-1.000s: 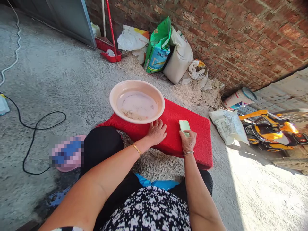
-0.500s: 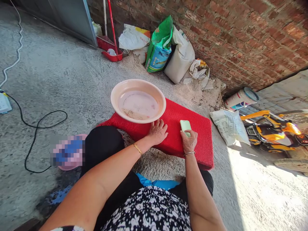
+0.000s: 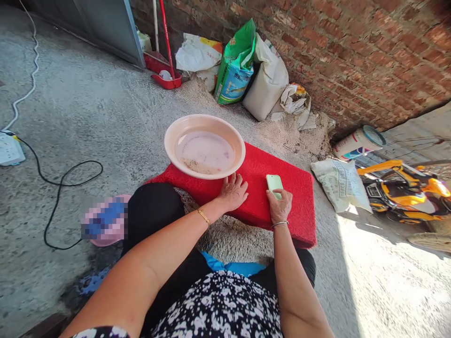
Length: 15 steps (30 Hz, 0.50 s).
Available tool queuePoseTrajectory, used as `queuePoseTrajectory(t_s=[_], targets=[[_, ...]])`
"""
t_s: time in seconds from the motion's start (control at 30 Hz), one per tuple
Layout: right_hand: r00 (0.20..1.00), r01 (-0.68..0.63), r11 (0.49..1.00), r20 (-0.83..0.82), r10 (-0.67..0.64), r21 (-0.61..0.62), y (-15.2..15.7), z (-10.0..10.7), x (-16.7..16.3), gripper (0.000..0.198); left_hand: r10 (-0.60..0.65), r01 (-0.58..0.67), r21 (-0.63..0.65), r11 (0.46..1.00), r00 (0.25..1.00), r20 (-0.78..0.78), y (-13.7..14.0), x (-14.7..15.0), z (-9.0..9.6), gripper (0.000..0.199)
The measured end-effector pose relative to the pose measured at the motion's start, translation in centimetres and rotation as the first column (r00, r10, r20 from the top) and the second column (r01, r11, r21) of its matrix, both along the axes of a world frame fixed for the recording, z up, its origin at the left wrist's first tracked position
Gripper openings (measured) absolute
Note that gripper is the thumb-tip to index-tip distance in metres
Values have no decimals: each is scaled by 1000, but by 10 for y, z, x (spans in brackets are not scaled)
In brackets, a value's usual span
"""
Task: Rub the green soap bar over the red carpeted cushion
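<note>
My left hand (image 3: 233, 191) lies flat on the red cover (image 3: 299, 188) of a low bench, fingers spread and nothing in them. Its fingertips come close to the rim of a pale pink basin (image 3: 171, 157), where shallow cloudy water and some brownish bits show. To the right, my right hand (image 3: 281, 205) has its thumb and fingers closed around the lower part of a light green phone (image 3: 274, 182). The phone lies on or just over the red cover; the palm side of that hand is hidden.
Grain sacks (image 3: 266, 80) and a red dustpan (image 3: 169, 82) stand along the brick wall. At left, a black cable (image 3: 59, 183) runs from a white power strip (image 3: 11, 149) to a pink tub (image 3: 105, 239), partly blurred. A paint bucket (image 3: 357, 143) and an orange toy excavator (image 3: 405, 195) sit right.
The whole scene has shifted slightly to the right in the view. Both hands keep the same places on the bench, and the basin and phone stay where they were.
</note>
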State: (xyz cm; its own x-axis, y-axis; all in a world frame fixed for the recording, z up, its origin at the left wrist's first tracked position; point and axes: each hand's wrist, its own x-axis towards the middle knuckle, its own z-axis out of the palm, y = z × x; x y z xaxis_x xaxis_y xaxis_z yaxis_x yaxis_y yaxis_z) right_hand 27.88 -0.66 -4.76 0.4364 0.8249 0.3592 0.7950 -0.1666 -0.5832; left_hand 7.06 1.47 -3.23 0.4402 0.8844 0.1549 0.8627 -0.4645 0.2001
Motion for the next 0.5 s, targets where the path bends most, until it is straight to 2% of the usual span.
queuePoseTrajectory(t_s=[0.5], targets=[[1000, -4, 1000, 7, 4, -1, 0, -1, 0, 39, -8, 8, -9, 1000, 1000, 8, -1, 0, 1, 44]])
